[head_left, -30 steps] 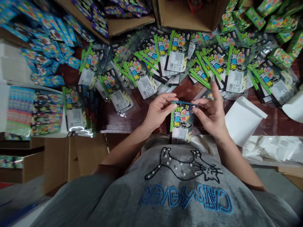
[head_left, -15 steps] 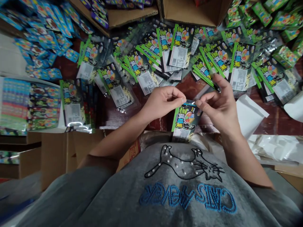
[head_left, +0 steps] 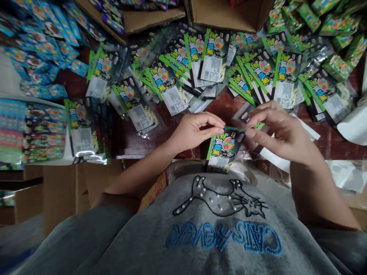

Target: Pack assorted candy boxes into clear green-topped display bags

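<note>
A clear-bagged candy packet [head_left: 225, 147], black with a green side band, colourful lettering and a white label, hangs in front of my shirt at the table's front edge. My left hand [head_left: 197, 130] pinches its top left corner between thumb and fingers. At the top right corner is my right hand [head_left: 278, 131], slightly blurred, its thumb and forefinger closing on the bag's edge. Another bagged packet [head_left: 243, 114] lies partly hidden behind the right fingers. White paper [head_left: 275, 158] shows beneath that hand.
More black-and-green packets [head_left: 212, 57] lie in overlapping piles across the dark red table [head_left: 143, 147]. Blue boxes [head_left: 57, 49] heap at the left, green boxes [head_left: 338, 67] at the right. Cardboard boxes [head_left: 226, 17] stand along the back. A display tray [head_left: 44, 130] sits at the left edge.
My right hand has shifted right and turned, its fingers lower over the packet behind. The left hand keeps its pinch. The whole view has slid slightly.
</note>
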A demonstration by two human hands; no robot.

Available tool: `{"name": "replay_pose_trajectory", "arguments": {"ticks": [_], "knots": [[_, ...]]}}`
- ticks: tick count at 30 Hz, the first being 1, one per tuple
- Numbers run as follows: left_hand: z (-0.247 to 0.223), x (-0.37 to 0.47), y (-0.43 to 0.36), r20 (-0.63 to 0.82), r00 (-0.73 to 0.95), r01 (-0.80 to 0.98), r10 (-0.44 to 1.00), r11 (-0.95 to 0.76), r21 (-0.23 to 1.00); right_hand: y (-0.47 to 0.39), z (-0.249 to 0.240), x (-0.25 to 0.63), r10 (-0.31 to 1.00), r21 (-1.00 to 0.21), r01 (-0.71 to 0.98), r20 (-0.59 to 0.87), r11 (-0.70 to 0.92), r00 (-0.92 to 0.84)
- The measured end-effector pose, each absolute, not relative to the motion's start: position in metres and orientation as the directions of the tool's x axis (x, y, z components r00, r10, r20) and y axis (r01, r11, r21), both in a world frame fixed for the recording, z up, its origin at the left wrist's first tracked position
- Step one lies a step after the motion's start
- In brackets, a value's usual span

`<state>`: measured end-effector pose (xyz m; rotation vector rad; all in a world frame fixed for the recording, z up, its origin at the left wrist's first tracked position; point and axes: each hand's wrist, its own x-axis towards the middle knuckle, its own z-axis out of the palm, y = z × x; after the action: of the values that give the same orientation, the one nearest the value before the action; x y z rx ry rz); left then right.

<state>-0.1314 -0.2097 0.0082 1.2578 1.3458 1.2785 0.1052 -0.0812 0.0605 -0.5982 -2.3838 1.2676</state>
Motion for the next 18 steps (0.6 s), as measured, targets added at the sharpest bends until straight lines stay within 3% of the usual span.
{"name": "replay_pose_trajectory", "arguments": {"ticks": [2,5,9,12,18], "knots": [[0.009,-0.128,-0.210,0.065,-0.113,0.120,0.992,-0.051,0.991,-0.076,0.068,0.095,0.420,-0.809,0.194,0.070,0.555,-0.905],[0.010,-0.126,-0.211,0.077,-0.107,0.116,0.991,-0.065,0.991,-0.075,0.065,0.083,0.408,-0.717,0.269,0.023,0.643,-0.913],[0.012,-0.127,-0.213,0.054,-0.136,0.104,0.989,-0.040,0.994,-0.084,0.057,0.085,0.461,-0.631,0.289,0.123,0.720,-0.879],[0.015,-0.129,-0.218,0.063,-0.132,0.140,0.989,-0.045,0.989,-0.089,0.052,0.093,0.400,-0.595,0.210,0.207,0.776,-0.893],[0.000,-0.105,-0.242,0.151,-0.136,0.250,0.979,-0.113,0.962,-0.080,0.027,0.075,0.302,-0.617,0.113,0.211,0.779,-0.930]]}}
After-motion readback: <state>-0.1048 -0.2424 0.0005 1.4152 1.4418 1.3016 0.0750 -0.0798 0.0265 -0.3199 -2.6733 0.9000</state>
